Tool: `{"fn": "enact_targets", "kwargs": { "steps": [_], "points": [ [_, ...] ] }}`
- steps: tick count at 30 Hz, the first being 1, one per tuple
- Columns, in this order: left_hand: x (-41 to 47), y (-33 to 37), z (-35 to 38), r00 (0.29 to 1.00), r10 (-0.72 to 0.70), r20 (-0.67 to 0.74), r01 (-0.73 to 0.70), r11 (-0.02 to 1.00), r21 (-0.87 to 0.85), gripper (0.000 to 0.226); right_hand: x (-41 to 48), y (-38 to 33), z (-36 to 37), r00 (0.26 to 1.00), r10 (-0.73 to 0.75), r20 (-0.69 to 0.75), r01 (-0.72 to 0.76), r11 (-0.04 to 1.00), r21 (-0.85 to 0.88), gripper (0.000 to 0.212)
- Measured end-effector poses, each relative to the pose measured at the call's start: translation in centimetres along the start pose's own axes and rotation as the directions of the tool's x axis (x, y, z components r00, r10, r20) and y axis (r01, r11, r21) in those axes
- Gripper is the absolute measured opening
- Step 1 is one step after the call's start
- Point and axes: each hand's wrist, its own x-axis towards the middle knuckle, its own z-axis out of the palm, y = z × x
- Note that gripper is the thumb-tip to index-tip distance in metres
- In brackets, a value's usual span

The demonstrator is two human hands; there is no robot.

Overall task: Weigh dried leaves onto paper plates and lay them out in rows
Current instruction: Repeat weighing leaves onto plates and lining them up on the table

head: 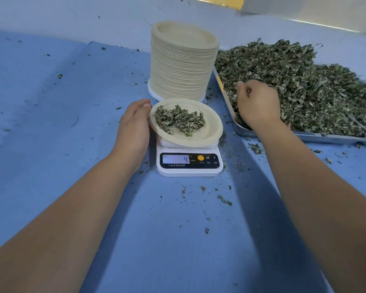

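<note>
- A round, pale paper plate [207,132] sits tilted on a small white scale [189,166] on the blue tabletop [72,102].
- A little pile of crumbly green dried leaves [179,120] lies in its middle.
- The left hand [133,123] holds the plate's left rim.
- The right hand [258,104] curls its fingers around leaves in the big leaf heap [304,85] on a shiny metal tray [325,138].
- A tall stack of pale plates [182,66] stands just behind the scale.
</note>
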Motion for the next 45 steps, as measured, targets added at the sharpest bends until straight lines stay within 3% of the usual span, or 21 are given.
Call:
{"fn": "enact_targets", "kwargs": {
  "steps": [4, 9, 12, 15, 18, 24, 28, 32, 45],
  "points": [
    [0.0, 0.0, 0.0, 1.0, -0.007, 0.001, 0.007, 1.0, -0.001, 0.028, -0.4, -2.3, -0.3, 0.993, -0.058, -0.105, 0.068, 0.993, 0.093, 0.046],
    [0.0, -0.2, 0.0, 1.0, 0.002, -0.017, -0.002, 0.999, 0.034, 0.028, -1.5, -6.8, -1.0, 0.985, -0.124, -0.117, 0.155, 0.936, 0.316, 0.048],
    [0.1, -0.1, 0.1, 1.0, -0.007, -0.025, 0.007, 1.0, 0.02, 0.027, -3.5, -9.4, -0.9, 0.961, -0.273, -0.032, 0.266, 0.89, 0.371, 0.04],
    [0.1, -0.1, 0.1, 0.999, 0.001, -0.032, 0.0, 1.0, 0.01, 0.029, -5.4, -10.6, 0.0, 0.897, -0.427, 0.114, 0.381, 0.878, 0.289, 0.036],
    [-0.1, -0.1, 0.1, 1.0, 0.006, -0.019, -0.005, 1.0, 0.023, 0.03, -6.1, -10.4, 0.4, 0.843, -0.489, 0.223, 0.416, 0.857, 0.306, 0.034],
    [-0.3, 0.1, 0.2, 1.0, -0.003, -0.022, 0.004, 0.999, 0.033, 0.03, -6.2, -9.4, -0.5, 0.891, -0.42, 0.175, 0.323, 0.855, 0.406, 0.031],
    [-0.3, 0.1, 0.2, 1.0, -0.008, -0.023, 0.009, 0.999, 0.045, 0.03, -6.5, -8.1, -0.7, 0.957, -0.279, 0.077, 0.207, 0.846, 0.492, 0.036],
    [-0.4, 0.1, 0.2, 1.0, -0.011, -0.026, 0.012, 0.999, 0.041, 0.029, -6.9, -6.5, 0.1, 0.958, -0.286, -0.003, 0.269, 0.896, 0.355, 0.04],
    [-0.4, 0.2, 0.2, 1.0, -0.012, -0.025, 0.013, 0.999, 0.04, 0.027, -6.6, -5.4, 0.4, 0.971, -0.222, -0.087, 0.238, 0.895, 0.376, 0.042]
  ]
}}
